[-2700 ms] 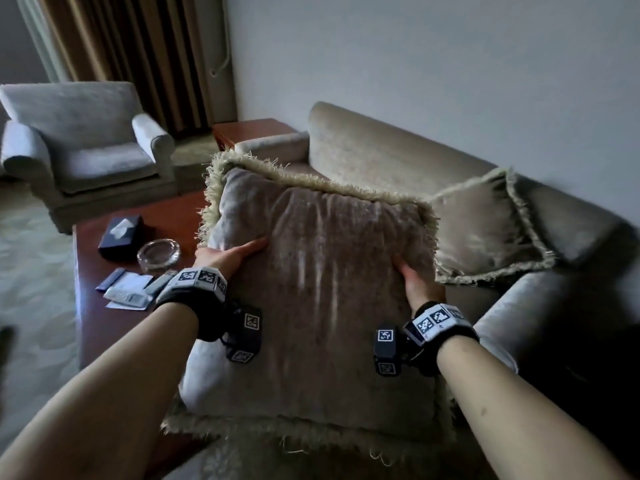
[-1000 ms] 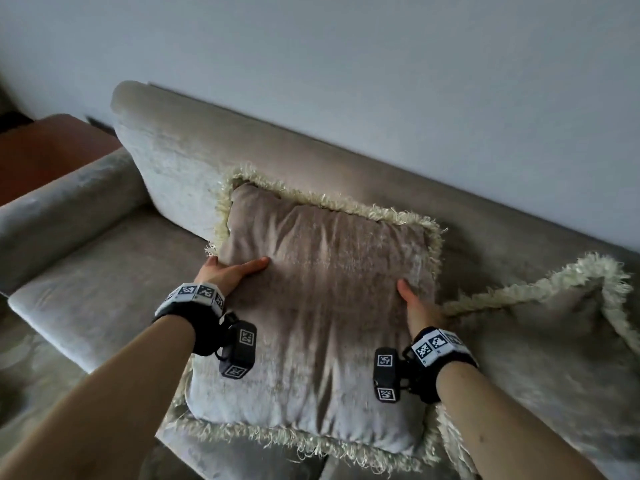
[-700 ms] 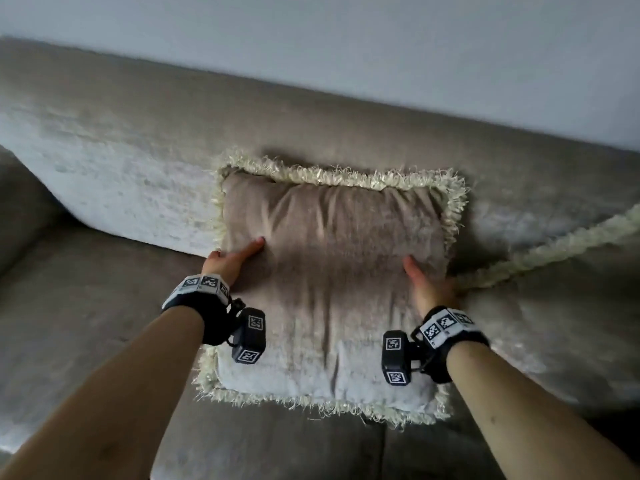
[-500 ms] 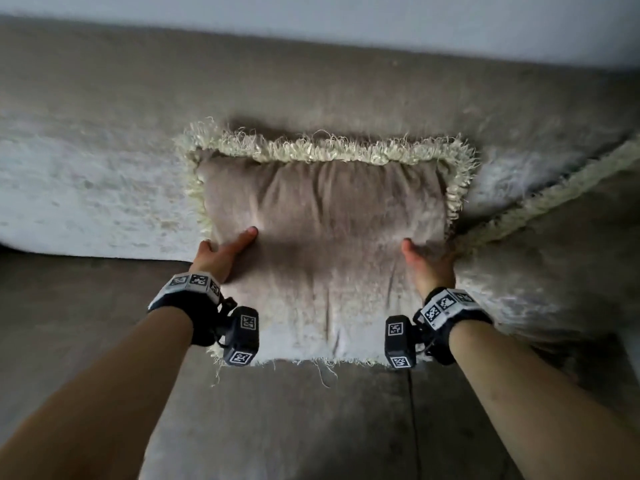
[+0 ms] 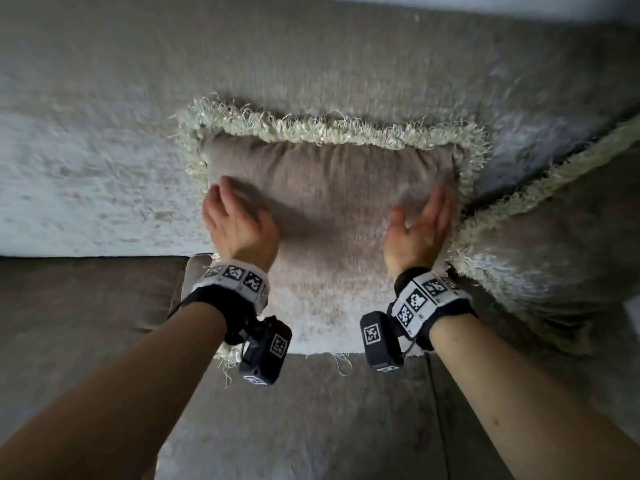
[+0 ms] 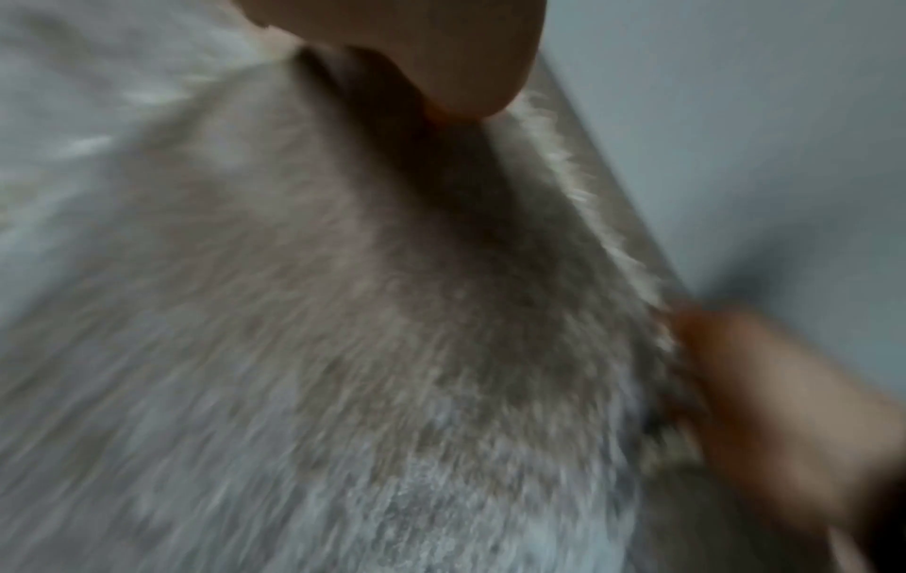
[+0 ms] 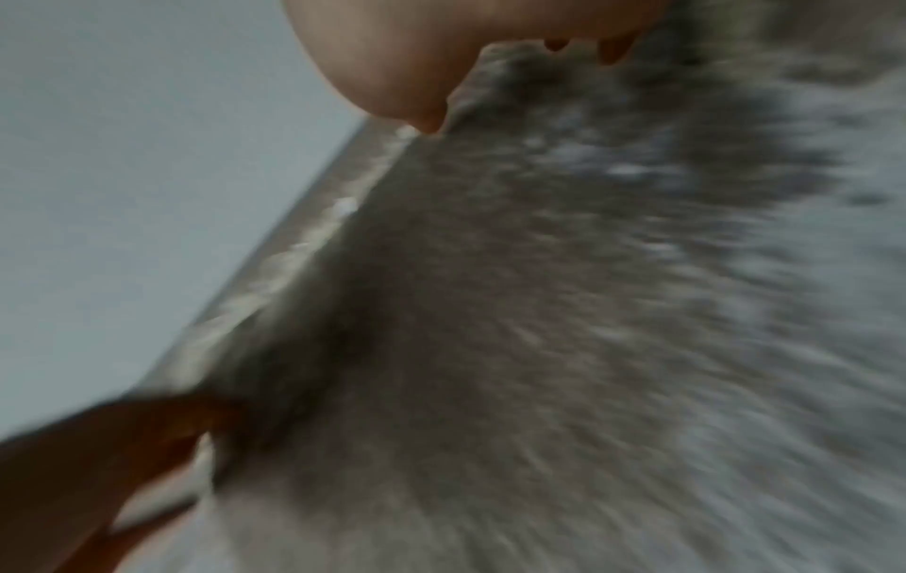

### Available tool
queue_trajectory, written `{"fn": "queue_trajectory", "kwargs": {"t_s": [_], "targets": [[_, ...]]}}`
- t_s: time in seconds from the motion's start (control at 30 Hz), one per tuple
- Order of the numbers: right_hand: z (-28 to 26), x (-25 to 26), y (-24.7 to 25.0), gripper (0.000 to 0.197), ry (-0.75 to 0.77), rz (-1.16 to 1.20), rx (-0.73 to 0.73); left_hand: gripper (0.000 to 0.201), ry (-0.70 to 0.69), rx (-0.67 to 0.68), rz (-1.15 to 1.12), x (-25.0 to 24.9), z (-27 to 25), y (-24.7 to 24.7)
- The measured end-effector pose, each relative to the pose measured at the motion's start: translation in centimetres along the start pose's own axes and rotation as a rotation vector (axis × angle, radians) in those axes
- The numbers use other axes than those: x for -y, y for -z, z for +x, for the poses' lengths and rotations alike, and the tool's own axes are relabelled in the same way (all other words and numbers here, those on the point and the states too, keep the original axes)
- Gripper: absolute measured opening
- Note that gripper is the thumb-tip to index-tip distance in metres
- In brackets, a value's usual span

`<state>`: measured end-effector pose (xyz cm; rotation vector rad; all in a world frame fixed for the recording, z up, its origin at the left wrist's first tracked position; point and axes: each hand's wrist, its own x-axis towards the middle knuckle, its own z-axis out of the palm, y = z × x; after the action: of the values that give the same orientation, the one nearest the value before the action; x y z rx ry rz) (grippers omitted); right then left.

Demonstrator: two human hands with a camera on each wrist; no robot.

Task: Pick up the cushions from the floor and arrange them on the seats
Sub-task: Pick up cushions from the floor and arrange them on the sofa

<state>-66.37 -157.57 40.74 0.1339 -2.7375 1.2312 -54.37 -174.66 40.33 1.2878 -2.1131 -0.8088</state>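
Note:
A beige cushion (image 5: 332,202) with a pale fringe stands on the sofa seat (image 5: 311,427) and leans against the backrest (image 5: 104,168). My left hand (image 5: 239,223) lies with relaxed fingers on its front, near the left edge. My right hand (image 5: 420,225) is at its right side, fingers straight and palm turned inward. Neither hand grips the cushion, and both are blurred by motion. The left wrist view shows the cushion's fabric (image 6: 343,310) close up, and the right wrist view shows the same fabric (image 7: 539,310).
A second fringed cushion (image 5: 554,237) leans against the backrest just to the right, its edge touching the first one. A seam between seat pads (image 5: 433,410) runs forward below my right wrist. A pale wall (image 5: 554,5) rises behind the sofa.
The cushion went from being carried to standing against the backrest. Both hands let go of its side edges and moved onto its front with the fingers opened.

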Motion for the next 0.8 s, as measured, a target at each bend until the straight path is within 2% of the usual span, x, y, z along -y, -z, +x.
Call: {"fn": "queue_trajectory", "kwargs": {"t_s": [0.07,0.1,0.17,0.2,0.27,0.33,0.37,0.43,0.47,0.5,0.53,0.57,0.63,0.67,0.73,0.77,0.8], "targets": [[-0.5,3.0,-1.2,0.061,0.29,0.0,0.065,0.063,-0.327,-0.079,0.015,-1.3,0.1,-0.6],[-1.0,3.7,-2.2,0.059,0.408,-0.024,0.112,0.062,-0.467,-0.054,0.062,-1.6,-0.2,-1.3],[-1.4,2.3,-4.2,0.056,0.609,-0.225,0.207,0.059,-0.674,0.111,0.228,-0.9,-0.7,-3.5],[-1.3,0.6,-5.0,0.055,0.687,-0.356,0.244,0.057,-0.72,0.197,0.34,0.3,-0.7,-4.7],[-0.3,-3.6,-5.7,0.056,0.707,-0.544,0.29,0.055,-0.657,0.264,0.478,3.5,-0.6,-6.5],[0.8,-6.9,-5.2,0.061,0.532,-0.606,0.283,0.056,-0.482,0.21,0.522,6.0,-0.3,-7.0],[1.4,-8.5,-4.6,0.063,0.348,-0.561,0.267,0.057,-0.378,0.196,0.518,6.6,-0.4,-7.0],[2.4,-11.3,-2.8,0.068,-0.113,-0.442,0.216,0.059,-0.144,0.189,0.426,6.5,-1.0,-6.4],[2.4,-12.1,-1.9,0.073,-0.219,-0.41,0.179,0.06,-0.052,0.155,0.376,5.9,-1.3,-6.0],[1.7,-12.0,-1.2,0.078,-0.218,-0.377,0.127,0.062,-0.007,0.116,0.347,5.0,-1.8,-5.6],[0.6,-11.2,-0.8,0.077,-0.116,-0.339,0.086,0.063,-0.037,0.09,0.343,3.9,-2.5,-5.4],[-0.8,-9.8,-0.9,0.071,0.06,-0.311,0.109,0.064,-0.14,0.093,0.356,3.0,-3.5,-5.4],[-4.0,-7.6,-2.6,0.062,0.485,-0.377,0.298,0.066,-0.444,0.192,0.369,2.2,-6.0,-6.7],[-5.0,-7.5,-3.5,0.061,0.615,-0.435,0.389,0.066,-0.548,0.262,0.371,2.6,-6.9,-7.5],[-4.3,-9.3,-4.9,0.062,0.669,-0.565,0.502,0.067,-0.567,0.351,0.42,5.4,-7.4,-8.6],[-3.6,-11.1,-5.1,0.062,0.627,-0.612,0.516,0.067,-0.515,0.366,0.45,7.5,-7.4,-8.8],[-2.9,-13.1,-5.2,0.063,0.575,-0.638,0.511,0.067,-0.406,0.376,0.469,9.4,-7.4,-8.6]]}}
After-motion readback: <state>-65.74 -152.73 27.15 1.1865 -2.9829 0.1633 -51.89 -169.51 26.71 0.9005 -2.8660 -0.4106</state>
